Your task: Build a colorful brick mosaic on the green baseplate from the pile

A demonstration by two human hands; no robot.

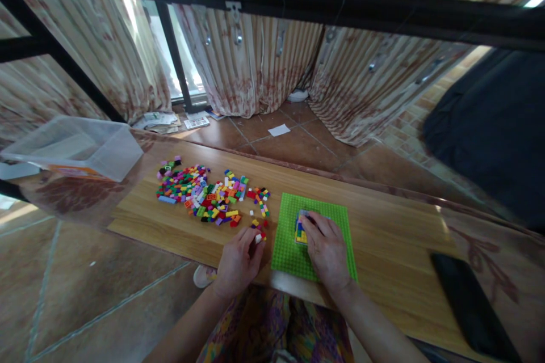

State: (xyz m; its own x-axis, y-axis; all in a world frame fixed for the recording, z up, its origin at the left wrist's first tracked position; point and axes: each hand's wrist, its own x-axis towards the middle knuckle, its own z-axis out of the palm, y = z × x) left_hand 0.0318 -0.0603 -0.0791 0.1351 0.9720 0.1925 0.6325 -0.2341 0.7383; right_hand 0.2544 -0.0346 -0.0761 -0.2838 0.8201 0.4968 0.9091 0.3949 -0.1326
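Between the thumb and fingers of my left hand [239,258] is a small white toy brick [258,237]. That hand is just left of the green studded baseplate [283,255], beside a few red and yellow bricks. On the baseplate sits a small build of blue, yellow and green bricks [300,233]. My right hand [327,247] reaches over it, fingers closed at its far edge, and covers its right side. Whether a loose brick is in those fingertips is hidden.
Loose coloured toy bricks [204,190] spread over the left part of the wooden board [392,244]. A clear plastic bin [123,150] stands at the far left. A black flat object, phone-like [472,300], lies at the right. A black metal bar [272,3] crosses beyond the table.
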